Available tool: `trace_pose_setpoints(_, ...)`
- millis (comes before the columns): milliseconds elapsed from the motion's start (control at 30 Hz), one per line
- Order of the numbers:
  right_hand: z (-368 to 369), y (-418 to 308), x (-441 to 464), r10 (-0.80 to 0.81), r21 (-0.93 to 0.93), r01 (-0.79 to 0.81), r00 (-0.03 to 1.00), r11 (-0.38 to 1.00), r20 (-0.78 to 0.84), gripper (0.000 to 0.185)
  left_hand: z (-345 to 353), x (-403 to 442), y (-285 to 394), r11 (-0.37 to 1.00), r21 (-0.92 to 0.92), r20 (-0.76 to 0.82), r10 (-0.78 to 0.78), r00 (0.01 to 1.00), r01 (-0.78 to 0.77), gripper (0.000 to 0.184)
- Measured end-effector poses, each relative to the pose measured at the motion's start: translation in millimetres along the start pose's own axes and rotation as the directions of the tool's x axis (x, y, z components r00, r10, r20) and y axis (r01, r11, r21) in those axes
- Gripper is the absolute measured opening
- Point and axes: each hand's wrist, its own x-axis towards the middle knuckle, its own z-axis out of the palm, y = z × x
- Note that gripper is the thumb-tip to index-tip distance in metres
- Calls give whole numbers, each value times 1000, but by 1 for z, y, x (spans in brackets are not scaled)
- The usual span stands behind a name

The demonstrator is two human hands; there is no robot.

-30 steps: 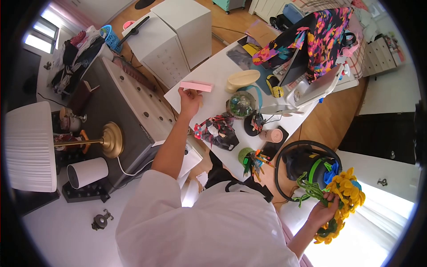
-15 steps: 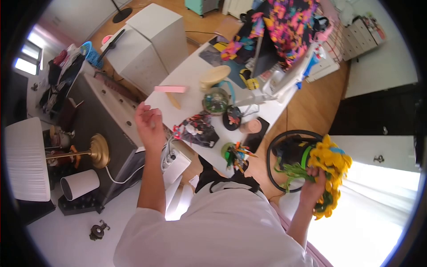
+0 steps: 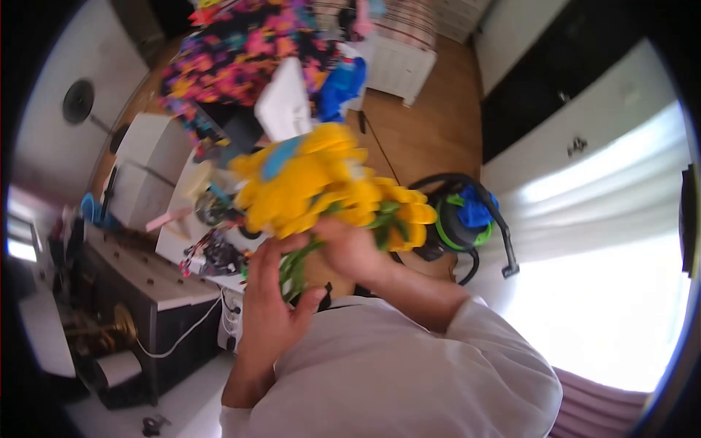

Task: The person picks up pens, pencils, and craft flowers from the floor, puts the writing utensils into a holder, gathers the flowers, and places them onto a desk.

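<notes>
A bunch of yellow flowers (image 3: 314, 182) with green stems (image 3: 293, 274) and a light blue patch is in front of my chest, slightly blurred. My right hand (image 3: 347, 248) is wrapped round it just under the blooms. Beside the stems, on their left, my left hand (image 3: 274, 299) has its fingers spread and its thumb apart, close to the stems; whether it touches them I cannot tell. Behind the flowers, the white table (image 3: 171, 237) bears a dark figurine (image 3: 215, 255), a glass bowl (image 3: 209, 209) and a pink box (image 3: 168, 220).
A black and green vacuum cleaner (image 3: 464, 223) stands on the floor to the right. A dark-sided cabinet (image 3: 182, 328) is at the left, with a lamp (image 3: 120, 328) on it. Colourful patterned cloth (image 3: 244, 55) lies at the back. White curtains (image 3: 584, 241) hang at the right.
The view has turned to the right. My right hand has brought the flowers in from the right to the middle. My left hand has come from near the table to beside the stems.
</notes>
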Motion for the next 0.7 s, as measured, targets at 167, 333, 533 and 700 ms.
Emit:
trace_pose_setpoints(167, -38, -5, -11, -347, 19, 347, 934, 938, 87, 23, 36, -13, 39, 927, 313, -31, -206, 978, 206, 55)
trace_pose_setpoints(333, -55, 7, -33, -354, 136, 337, 927, 932, 128, 26, 47, -6, 73, 958, 188, 14, -223, 975, 217, 38)
trace_pose_setpoints(533, -48, 28, -55, -228, 272, 160, 944, 949, 240, 30, 82, -11, 75, 937, 196, -70, -281, 957, 289, 39)
trace_pose_setpoints(700, -64, 44, -47, -28, 461, -128, 948, 878, 317, 34, 92, -9, 70, 923, -234, -37, -323, 946, 306, 46)
